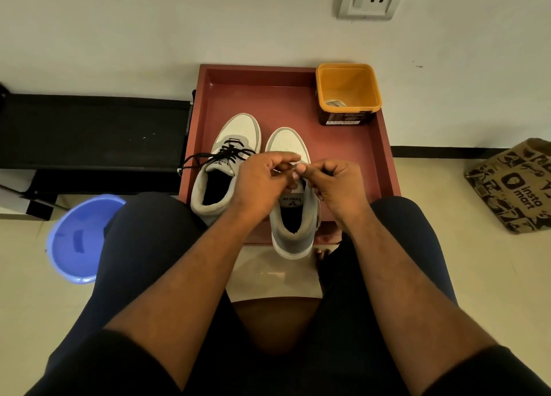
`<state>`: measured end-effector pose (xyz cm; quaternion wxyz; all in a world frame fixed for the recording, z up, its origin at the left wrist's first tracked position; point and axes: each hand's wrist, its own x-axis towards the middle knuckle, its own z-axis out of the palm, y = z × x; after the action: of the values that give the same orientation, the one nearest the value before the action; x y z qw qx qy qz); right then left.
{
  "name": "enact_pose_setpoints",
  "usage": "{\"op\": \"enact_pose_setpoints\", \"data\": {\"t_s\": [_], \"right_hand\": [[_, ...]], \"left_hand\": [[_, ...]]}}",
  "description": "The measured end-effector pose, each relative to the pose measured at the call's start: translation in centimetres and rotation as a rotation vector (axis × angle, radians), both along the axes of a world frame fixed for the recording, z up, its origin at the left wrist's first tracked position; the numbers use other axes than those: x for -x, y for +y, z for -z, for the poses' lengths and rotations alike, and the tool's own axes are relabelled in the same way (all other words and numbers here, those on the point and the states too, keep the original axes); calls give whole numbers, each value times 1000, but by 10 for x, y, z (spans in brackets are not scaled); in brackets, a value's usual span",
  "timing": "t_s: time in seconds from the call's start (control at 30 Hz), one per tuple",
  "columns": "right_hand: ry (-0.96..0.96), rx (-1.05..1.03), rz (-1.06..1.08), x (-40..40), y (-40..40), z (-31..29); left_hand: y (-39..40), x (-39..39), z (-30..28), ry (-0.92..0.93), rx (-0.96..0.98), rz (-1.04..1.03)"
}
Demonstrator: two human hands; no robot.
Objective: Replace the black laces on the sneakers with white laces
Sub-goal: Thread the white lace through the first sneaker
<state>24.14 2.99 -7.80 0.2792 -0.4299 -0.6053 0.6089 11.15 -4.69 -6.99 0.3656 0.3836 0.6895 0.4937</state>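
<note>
Two grey-and-white sneakers stand side by side on a reddish tray point(351, 157). The left sneaker point(238, 130) carries black laces point(208, 158) that trail off over the tray's left edge. Over the lace area of the right sneaker point(293, 216) my left hand point(262, 180) and my right hand point(334, 183) meet. Both pinch a thin white lace point(295, 164) between their fingertips. The hands hide the right sneaker's eyelets. Another white lace point(335, 103) lies coiled in the orange tub point(348, 82).
The orange tub sits in the tray's far right corner against the wall. A blue plastic basin point(77, 240) is on the floor at left, beside a black bench point(89, 127). A printed paper bag point(515, 186) lies at right. My knees flank the tray.
</note>
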Motion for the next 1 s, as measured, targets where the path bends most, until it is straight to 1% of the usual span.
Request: {"op": "enact_pose_setpoints", "data": {"t_s": [0.1, 0.23, 0.3, 0.37, 0.4, 0.47, 0.6, 0.67, 0.77, 0.87, 0.93, 1.0], "right_hand": [[-18, -16, 36, 0, 3, 3], [-29, -34, -24, 8, -1, 7], [-38, -3, 18, 10, 0, 6], [-30, 29, 112, 9, 6, 7], [-49, 10, 165, 8, 10, 9], [-180, -95, 187, 7, 18, 15], [-516, -180, -54, 12, 22, 29], [-573, -242, -71, 14, 20, 29], [-555, -213, -38, 13, 21, 30], [-443, -29, 44, 12, 24, 32], [-363, 103, 103, 13, 24, 33], [-305, 194, 134, 12, 23, 32]], "left_hand": [[-1, 7, 6, 25, 38, -66], [2, 9, 6, 32, 14, 26], [5, 8, 7, 93, -27, -18], [9, 10, 9, 137, -43, -98], [11, 11, 11, 171, -38, -134], [16, 13, 19, 273, -21, -174], [25, 10, 34, 361, 28, -120], [30, 7, 38, 403, 53, -84], [35, 4, 47, 438, 91, -40], [35, -1, 57, 458, 151, -32], [34, -3, 59, 383, 172, -79], [35, -5, 60, 297, 203, -107]]}}
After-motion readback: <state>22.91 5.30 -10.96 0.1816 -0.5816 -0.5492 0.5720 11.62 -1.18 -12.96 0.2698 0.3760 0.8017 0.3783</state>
